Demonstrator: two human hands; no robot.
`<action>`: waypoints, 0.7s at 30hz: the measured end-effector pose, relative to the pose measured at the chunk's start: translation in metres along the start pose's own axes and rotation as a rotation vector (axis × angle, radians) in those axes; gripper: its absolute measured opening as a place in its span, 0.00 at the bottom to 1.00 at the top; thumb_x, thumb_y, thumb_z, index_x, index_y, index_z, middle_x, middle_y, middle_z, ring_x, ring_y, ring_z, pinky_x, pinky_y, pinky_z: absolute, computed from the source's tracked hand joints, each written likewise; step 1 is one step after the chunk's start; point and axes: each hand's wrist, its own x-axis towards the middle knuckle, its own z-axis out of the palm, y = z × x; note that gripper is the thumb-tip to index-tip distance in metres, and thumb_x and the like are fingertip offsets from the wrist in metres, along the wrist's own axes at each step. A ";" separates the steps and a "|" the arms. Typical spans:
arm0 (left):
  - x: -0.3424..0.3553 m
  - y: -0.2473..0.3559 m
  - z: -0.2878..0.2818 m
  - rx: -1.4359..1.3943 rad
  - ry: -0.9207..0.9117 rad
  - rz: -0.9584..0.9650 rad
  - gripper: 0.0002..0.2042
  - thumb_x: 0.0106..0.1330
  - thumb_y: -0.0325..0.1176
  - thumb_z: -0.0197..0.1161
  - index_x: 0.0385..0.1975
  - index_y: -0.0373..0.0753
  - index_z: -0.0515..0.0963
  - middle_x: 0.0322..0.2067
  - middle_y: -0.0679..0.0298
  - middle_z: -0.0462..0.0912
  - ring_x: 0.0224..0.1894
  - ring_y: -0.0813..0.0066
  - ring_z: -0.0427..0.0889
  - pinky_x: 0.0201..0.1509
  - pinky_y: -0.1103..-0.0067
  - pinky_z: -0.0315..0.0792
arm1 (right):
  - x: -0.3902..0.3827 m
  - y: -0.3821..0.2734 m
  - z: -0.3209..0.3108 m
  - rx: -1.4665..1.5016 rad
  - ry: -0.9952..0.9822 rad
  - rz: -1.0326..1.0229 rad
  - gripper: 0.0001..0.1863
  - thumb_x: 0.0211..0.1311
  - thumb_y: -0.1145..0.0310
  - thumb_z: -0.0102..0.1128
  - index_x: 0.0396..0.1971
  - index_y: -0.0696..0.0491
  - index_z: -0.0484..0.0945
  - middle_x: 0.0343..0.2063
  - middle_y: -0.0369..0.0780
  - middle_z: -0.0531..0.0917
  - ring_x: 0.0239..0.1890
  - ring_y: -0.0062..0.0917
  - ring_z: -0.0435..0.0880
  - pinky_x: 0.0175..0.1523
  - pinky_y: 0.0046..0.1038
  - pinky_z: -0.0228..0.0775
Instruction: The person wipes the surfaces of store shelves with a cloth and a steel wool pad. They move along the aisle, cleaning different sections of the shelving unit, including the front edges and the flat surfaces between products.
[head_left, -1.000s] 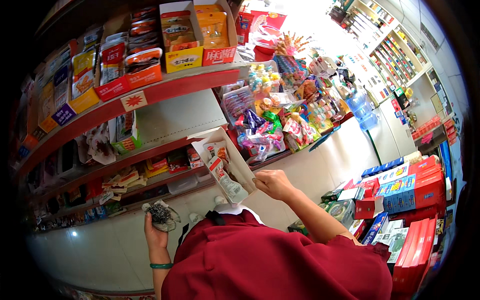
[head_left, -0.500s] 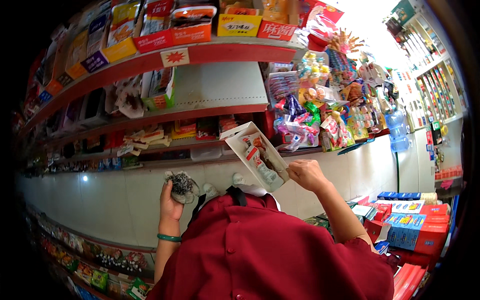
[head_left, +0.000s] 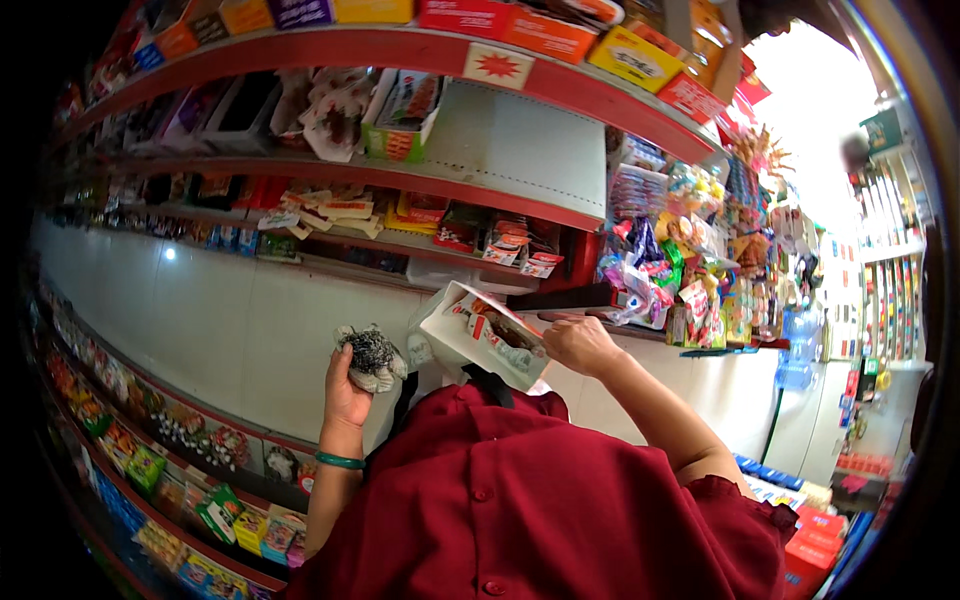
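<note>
My left hand (head_left: 347, 398) is closed round a crumpled greyish-white cloth (head_left: 385, 378) with a dark, blackened patch on top. A green bangle (head_left: 340, 461) circles that wrist. On the other side, my right hand (head_left: 582, 347) grips the right end of an open white box (head_left: 452, 349), its fingers curled over the rim. Inside the tilted box lie a few snack packets (head_left: 492, 335), white, red and brown. The box hangs in front of my body, below the shelf edge.
Red-edged shelves (head_left: 390, 172) run along the front, with snack boxes (head_left: 400, 115) and a bare grey stretch (head_left: 520, 150). Bagged toys and sweets (head_left: 650, 255) hang at right. Another stocked shelf (head_left: 200, 465) lies lower left; red cartons (head_left: 815, 545) stand lower right.
My view has turned, so the shelves sit farther right and higher. The box has shifted slightly left and lies more level. Both hands keep their holds.
</note>
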 end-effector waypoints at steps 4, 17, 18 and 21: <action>-0.012 -0.010 -0.010 -0.059 0.082 0.050 0.13 0.68 0.36 0.55 0.49 0.40 0.72 0.48 0.62 0.78 0.50 0.68 0.77 0.55 0.67 0.72 | 0.033 0.000 0.011 -0.001 -0.070 -0.105 0.08 0.56 0.62 0.53 0.24 0.50 0.75 0.24 0.39 0.80 0.31 0.35 0.80 0.33 0.36 0.70; -0.050 -0.028 -0.023 -0.172 0.145 0.204 0.14 0.68 0.34 0.54 0.50 0.38 0.69 0.48 0.60 0.77 0.49 0.67 0.78 0.55 0.67 0.73 | 0.088 -0.010 0.010 0.014 -0.114 -0.183 0.12 0.60 0.61 0.50 0.26 0.52 0.76 0.27 0.41 0.79 0.34 0.38 0.79 0.36 0.39 0.71; -0.050 -0.030 -0.025 -0.165 0.147 0.215 0.14 0.68 0.34 0.54 0.50 0.37 0.69 0.48 0.60 0.77 0.49 0.67 0.78 0.55 0.68 0.73 | 0.090 -0.009 0.006 0.023 -0.104 -0.184 0.12 0.60 0.61 0.50 0.26 0.52 0.76 0.27 0.41 0.79 0.34 0.38 0.79 0.36 0.39 0.70; -0.049 -0.037 -0.024 -0.165 0.132 0.223 0.14 0.69 0.34 0.53 0.51 0.37 0.69 0.48 0.59 0.77 0.49 0.67 0.77 0.55 0.68 0.72 | 0.085 -0.004 -0.003 -0.017 -0.087 -0.195 0.12 0.61 0.60 0.50 0.26 0.52 0.76 0.28 0.41 0.79 0.35 0.37 0.79 0.36 0.39 0.70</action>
